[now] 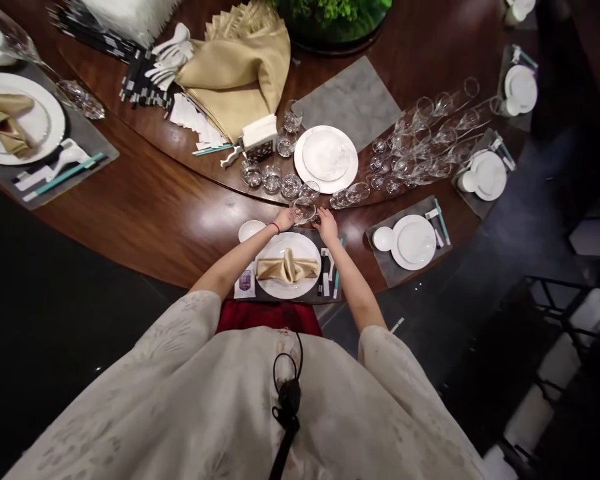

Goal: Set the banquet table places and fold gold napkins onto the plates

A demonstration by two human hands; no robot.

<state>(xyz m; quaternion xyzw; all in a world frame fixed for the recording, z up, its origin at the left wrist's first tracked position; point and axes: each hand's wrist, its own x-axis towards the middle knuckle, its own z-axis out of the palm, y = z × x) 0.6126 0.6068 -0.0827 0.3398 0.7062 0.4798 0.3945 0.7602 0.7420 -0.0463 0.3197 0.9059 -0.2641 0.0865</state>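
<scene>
Left hand: the fingers are drawn in against the side of the wine glass, which appears to be gripped there; a red band is worn at the wrist

Right hand: half curled, with the fingers kept just beside the glass on the other side; contact cannot be told at this size

Wine glass: thin clear glass, steadied between both hands above the far edge of the dark mat, seemingly so that the bowl is kept clear of the setting below

Setting: a round white plate is laid on the mat, with a gold satin napkin folded across it; a small white bowl is set beyond the mat's corner, on the polished wood of the table

Row: clear tumblers are lined along the edge of a dark wooden turntable, within easy reach of the hands

Turntable: stacked white plates are set beside many stemmed glasses, which are laid on their sides, probably so that they cannot be knocked over
</scene>
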